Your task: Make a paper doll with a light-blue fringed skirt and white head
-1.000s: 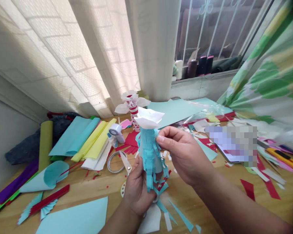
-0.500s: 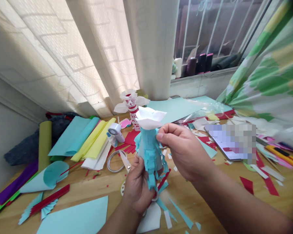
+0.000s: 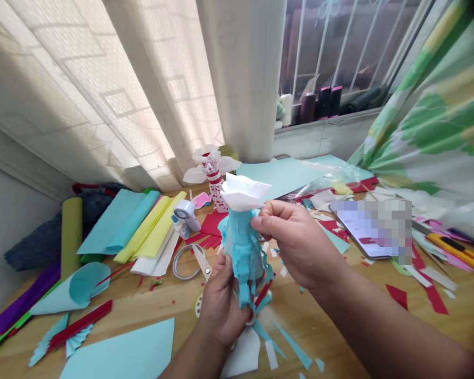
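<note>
Holding up a paper tube [image 3: 242, 247] wrapped in blue fringe, w/ a white paper top [image 3: 242, 192] flaring above it, both hands are raised over the worktop [image 3: 142, 310], the tube clear of the wood. L hand [image 3: 221, 305] curls round the tube's lower end, its fingers [image 3: 217, 279] closed on it. R hand [image 3: 300, 245] comes in from the right, its fingers [image 3: 270, 221] bunched, tips pinching the fringe high on the tube's side.

Just behind stands a red-and-white paper figure [image 3: 213, 179] w/ white paper petals. To its left: tape dispenser [image 3: 185, 215], small glue bottle [image 3: 179, 227], blue sheets [image 3: 110, 229], yellow sheets [image 3: 150, 229] and an olive paper roll [image 3: 71, 237]. Scissors [image 3: 201, 263] lie just beside L hand, next to a tape roll [image 3: 181, 261]. Blue offcuts [image 3: 295, 352] and a white scrap [image 3: 244, 352] sit below the hands, a blue sheet [image 3: 122, 352] lower left. Far right: yellow utility knife [image 3: 457, 255], red scraps [image 3: 398, 296] and a pixelated tablet [image 3: 373, 229]. Behind the worktop hangs a cream curtain [image 3: 102, 89], beside a barred window [image 3: 339, 52].
</note>
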### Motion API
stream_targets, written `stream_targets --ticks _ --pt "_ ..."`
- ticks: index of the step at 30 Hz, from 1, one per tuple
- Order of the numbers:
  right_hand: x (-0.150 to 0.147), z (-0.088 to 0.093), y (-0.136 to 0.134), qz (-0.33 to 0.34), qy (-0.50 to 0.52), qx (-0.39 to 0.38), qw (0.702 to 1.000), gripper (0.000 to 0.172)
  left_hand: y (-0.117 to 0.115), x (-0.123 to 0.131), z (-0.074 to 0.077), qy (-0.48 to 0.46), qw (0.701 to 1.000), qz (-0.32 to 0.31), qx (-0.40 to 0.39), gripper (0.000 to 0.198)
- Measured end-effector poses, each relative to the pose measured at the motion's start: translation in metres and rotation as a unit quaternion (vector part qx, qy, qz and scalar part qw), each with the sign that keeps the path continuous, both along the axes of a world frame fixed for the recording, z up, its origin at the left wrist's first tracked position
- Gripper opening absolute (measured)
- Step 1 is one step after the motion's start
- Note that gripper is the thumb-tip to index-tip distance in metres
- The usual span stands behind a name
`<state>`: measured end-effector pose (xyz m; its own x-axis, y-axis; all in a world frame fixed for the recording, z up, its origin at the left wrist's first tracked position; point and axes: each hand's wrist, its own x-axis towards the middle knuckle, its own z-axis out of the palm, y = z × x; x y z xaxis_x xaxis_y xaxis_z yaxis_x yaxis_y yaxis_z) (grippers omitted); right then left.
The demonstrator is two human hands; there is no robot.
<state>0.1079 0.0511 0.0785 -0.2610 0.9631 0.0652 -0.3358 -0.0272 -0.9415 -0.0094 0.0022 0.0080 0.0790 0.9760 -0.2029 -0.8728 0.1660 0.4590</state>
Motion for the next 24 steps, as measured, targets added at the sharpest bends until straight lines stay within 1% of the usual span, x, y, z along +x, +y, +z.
stream_targets --ticks 6,8,10,12,15,19,24 --pt "-0.003 -0.013 -0.002 0.031 0.018 -0.009 0.999 0.035 0.001 -0.003 -0.003 -0.041 0.997 -0.012 -0.067 0.025" --pt "-0.003 -0.016 -0.004 0.032 0.002 -0.013 0.999 0.036 0.002 -0.004 -0.003 -0.044 0.996 -0.006 -0.073 0.026" --pt "0.000 -0.018 -0.005 0.025 -0.028 -0.001 0.999 0.037 0.002 -0.005 -0.003 -0.044 0.996 -0.006 -0.073 0.026" --pt "0.003 -0.016 -0.005 0.014 -0.053 0.022 0.998 0.037 0.002 -0.005 -0.004 -0.037 0.997 -0.019 -0.069 0.024" --pt "0.007 -0.008 -0.004 -0.016 -0.065 0.051 0.996 0.038 0.001 -0.005 -0.004 -0.021 0.997 -0.034 -0.063 0.022" --pt "0.005 0.000 0.001 -0.037 -0.067 0.069 0.995 0.039 0.001 -0.003 -0.003 -0.004 0.998 -0.029 -0.062 0.017" --pt "0.003 0.005 0.005 -0.062 -0.085 0.094 0.990 0.037 0.001 -0.001 -0.001 0.016 0.998 -0.051 -0.042 0.019"
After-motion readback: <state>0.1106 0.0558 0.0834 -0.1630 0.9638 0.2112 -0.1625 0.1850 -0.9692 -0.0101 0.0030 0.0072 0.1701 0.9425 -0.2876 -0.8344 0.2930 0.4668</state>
